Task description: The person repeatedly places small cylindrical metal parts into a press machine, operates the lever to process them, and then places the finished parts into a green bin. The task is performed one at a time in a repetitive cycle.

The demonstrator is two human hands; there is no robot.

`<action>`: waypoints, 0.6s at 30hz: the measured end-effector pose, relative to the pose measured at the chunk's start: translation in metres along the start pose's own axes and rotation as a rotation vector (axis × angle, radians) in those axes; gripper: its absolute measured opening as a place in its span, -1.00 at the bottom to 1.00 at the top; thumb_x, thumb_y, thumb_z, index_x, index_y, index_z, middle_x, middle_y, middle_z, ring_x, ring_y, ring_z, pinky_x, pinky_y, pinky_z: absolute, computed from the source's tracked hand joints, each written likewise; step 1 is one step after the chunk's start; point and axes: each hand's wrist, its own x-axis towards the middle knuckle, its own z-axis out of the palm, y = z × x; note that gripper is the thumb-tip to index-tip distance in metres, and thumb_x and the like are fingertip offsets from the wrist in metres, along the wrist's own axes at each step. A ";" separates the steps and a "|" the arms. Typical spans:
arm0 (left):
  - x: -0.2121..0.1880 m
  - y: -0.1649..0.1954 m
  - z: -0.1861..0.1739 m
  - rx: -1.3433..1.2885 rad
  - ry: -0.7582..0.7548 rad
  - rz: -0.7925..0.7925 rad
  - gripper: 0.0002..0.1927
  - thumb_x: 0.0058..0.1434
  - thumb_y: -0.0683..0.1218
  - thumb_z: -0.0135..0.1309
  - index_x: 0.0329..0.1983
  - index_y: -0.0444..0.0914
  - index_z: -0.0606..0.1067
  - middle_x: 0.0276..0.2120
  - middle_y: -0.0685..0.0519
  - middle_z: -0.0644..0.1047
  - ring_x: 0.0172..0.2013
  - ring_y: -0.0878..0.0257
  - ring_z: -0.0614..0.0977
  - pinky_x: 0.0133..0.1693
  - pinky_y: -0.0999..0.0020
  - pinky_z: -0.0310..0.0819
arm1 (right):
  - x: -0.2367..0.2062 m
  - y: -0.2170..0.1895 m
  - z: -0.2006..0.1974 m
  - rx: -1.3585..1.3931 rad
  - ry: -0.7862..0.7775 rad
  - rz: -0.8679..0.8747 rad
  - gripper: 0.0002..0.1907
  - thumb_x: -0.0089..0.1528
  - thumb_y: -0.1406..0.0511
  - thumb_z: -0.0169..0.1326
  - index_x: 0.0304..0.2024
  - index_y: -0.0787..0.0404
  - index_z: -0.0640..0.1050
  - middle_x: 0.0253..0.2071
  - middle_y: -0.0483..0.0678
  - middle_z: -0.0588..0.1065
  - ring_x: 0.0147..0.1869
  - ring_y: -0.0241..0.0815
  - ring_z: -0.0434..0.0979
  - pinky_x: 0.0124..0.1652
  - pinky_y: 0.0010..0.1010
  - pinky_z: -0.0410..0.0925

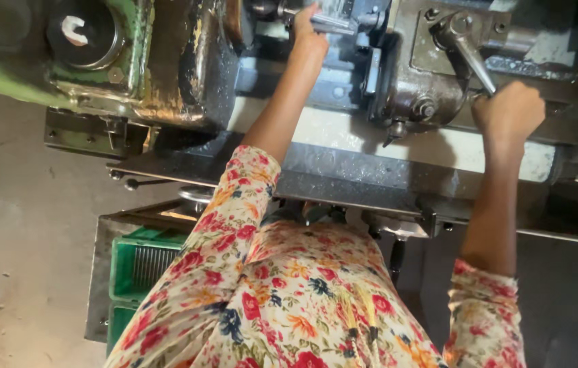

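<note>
I stand at a worn metal lathe-like machine (343, 129). My left hand (309, 37) reaches far up and is closed on a shiny metal handle (333, 24) near the machine's top. My right hand (510, 112) is a fist wrapped on the lower end of a long steel lever (473, 58) that slants down from a pivot on the grey carriage block (425, 68). Both forearms are bare; flowered sleeves cover my upper arms.
A green-painted headstock with a round chuck face (84, 31) sits at the upper left. A green plastic crate (142, 262) stands on the floor below the machine, left of my body. Bare concrete floor (23, 238) spreads to the left.
</note>
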 end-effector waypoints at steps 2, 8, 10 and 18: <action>-0.001 0.000 -0.005 0.087 0.022 -0.086 -0.81 0.11 -0.07 0.27 -0.34 -0.15 0.46 -0.43 0.08 0.45 -0.42 0.19 0.47 -0.36 0.21 0.39 | -0.005 -0.001 0.005 -0.030 0.043 -0.028 -0.70 0.02 0.17 0.33 -0.42 0.30 0.68 -0.42 0.22 0.60 -0.35 0.19 0.66 -0.33 -0.16 0.49; -0.013 -0.016 -0.028 0.097 -0.124 -0.125 -0.84 0.14 -0.01 0.23 -0.34 -0.08 0.47 -0.48 0.11 0.39 -0.47 0.16 0.39 -0.41 0.14 0.28 | 0.034 0.016 0.004 -0.054 0.025 -0.059 -0.75 0.03 0.22 0.30 -0.43 0.32 0.68 -0.43 0.19 0.61 -0.36 0.14 0.67 -0.31 -0.19 0.49; -0.016 -0.022 -0.033 0.041 -0.043 -0.045 -0.83 0.15 -0.02 0.23 -0.28 -0.09 0.48 -0.44 0.12 0.41 -0.42 0.17 0.40 -0.34 0.13 0.30 | 0.047 0.021 0.002 -0.079 0.021 -0.079 -0.77 0.02 0.23 0.30 -0.44 0.30 0.68 -0.45 0.18 0.60 -0.37 0.14 0.67 -0.32 -0.20 0.49; -0.019 -0.019 -0.033 -0.056 0.013 0.080 -0.74 0.19 -0.05 0.27 -0.06 -0.12 0.55 -0.26 0.13 0.47 -0.23 0.20 0.45 -0.09 0.12 0.39 | 0.054 0.025 0.004 -0.172 0.195 -0.182 -0.79 -0.12 0.19 0.31 -0.55 0.19 0.68 -0.54 0.10 0.57 -0.48 0.08 0.63 -0.34 -0.21 0.46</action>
